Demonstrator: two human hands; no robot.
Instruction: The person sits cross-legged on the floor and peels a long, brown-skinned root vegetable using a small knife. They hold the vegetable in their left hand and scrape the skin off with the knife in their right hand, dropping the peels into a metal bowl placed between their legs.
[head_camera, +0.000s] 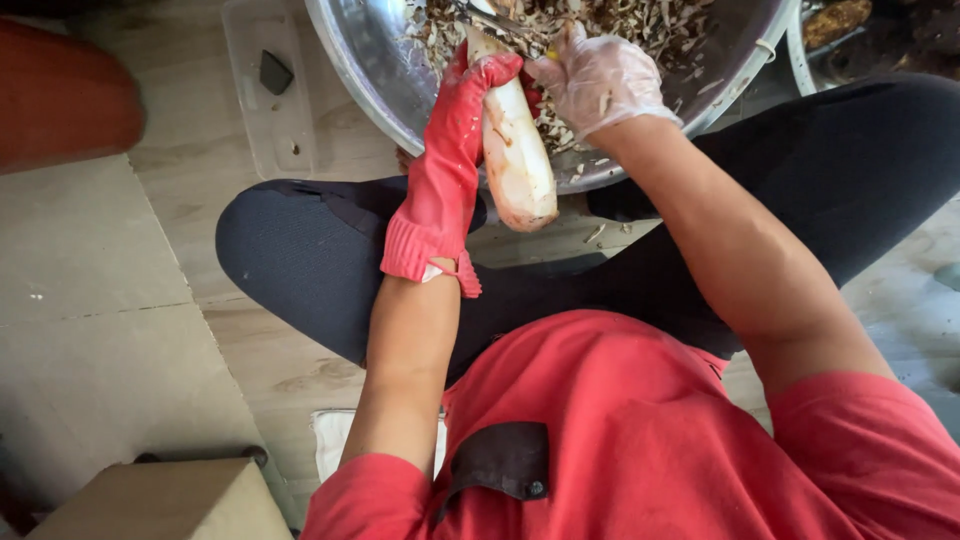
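My left hand, in a red rubber glove, is clamped round a long pale root veg, peeled, w/ brownish marks; fingers wrap its upper part and it hangs tilted, lower end pointing down toward my lap, upper end over the rim of a big steel bowl. My right hand, in a thin clear glove, sits just beside the veg at the bowl's edge, fingers curled together round sth small; a thin metal blade shows above the veg's top, but can't tell for sure that this hand grips it. Bowl is full of brown-and-white peelings. I'm seated on a tiled floor, legs in dark trousers either side of the bowl. A clear plastic tray lies left of the bowl, a cardboard box near my left elbow.
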